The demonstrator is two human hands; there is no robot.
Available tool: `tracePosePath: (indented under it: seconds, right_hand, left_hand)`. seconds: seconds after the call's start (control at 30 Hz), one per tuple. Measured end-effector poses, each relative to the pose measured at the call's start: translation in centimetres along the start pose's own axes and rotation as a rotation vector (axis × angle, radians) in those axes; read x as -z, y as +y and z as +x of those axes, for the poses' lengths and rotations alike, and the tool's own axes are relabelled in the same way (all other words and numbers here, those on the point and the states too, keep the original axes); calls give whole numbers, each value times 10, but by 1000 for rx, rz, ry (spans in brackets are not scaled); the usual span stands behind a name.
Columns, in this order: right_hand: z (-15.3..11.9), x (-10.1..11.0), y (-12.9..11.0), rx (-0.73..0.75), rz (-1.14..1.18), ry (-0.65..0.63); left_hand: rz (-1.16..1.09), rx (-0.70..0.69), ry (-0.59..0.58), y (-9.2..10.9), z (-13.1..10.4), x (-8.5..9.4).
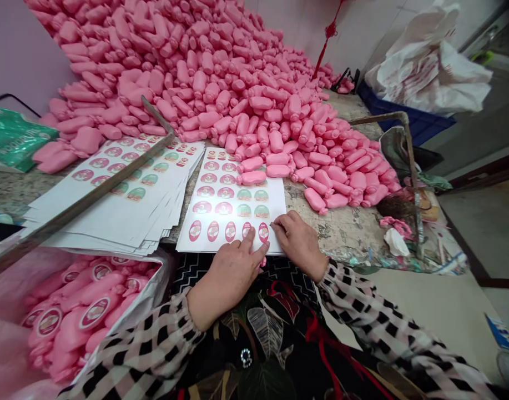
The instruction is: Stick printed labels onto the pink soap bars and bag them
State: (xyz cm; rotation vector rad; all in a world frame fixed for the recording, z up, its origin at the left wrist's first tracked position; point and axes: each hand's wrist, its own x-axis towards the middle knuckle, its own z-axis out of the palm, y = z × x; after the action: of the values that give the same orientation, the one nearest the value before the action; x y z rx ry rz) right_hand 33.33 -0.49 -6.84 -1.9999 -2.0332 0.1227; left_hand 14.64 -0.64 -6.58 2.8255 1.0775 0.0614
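Working oval stickers, both hands down at the sheet's near edge

My left hand [233,272] rests on the flat, white sheet [235,195], thumb and index spread apart, other fingers curled; some pink shows below, can't tell if gripped. My right hand [302,241] has thumb and index nearly together just beside the rightmost oval sticker [263,232]; can't tell if they pinch anything. Straight paper edges, near one right at my lap. Far end lies under smooth, rounded pink bottles [254,178] with stubby necks, heaped high behind. Left: fanned sheet stack [112,222], rough metal bar [91,195] slanting across. Lower left: white-walled container [133,311] of labelled bottles [98,308]. Moving room: bare strip of stained, gritty surface [333,228] right of the sheet; far side crowded.
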Motion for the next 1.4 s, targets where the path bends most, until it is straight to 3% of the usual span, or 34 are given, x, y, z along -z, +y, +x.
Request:
tracePosePath:
  seconds: [0.53,0.83,1.2,1.4]
  right_hand:
    - [11,15,13,245,-75,-178]
    - [12,10,15,192,50,-138]
    - [9,15,9,219,-69,-171]
    - [8,14,7,142,-29,-147]
  left_hand:
    - [19,-9,-14,2,-1,0]
    - [21,-7,23,0,-3,-5]
    - [1,-6,39,0,-3,-7]
    - [2,-13,34,0,-3,-6]
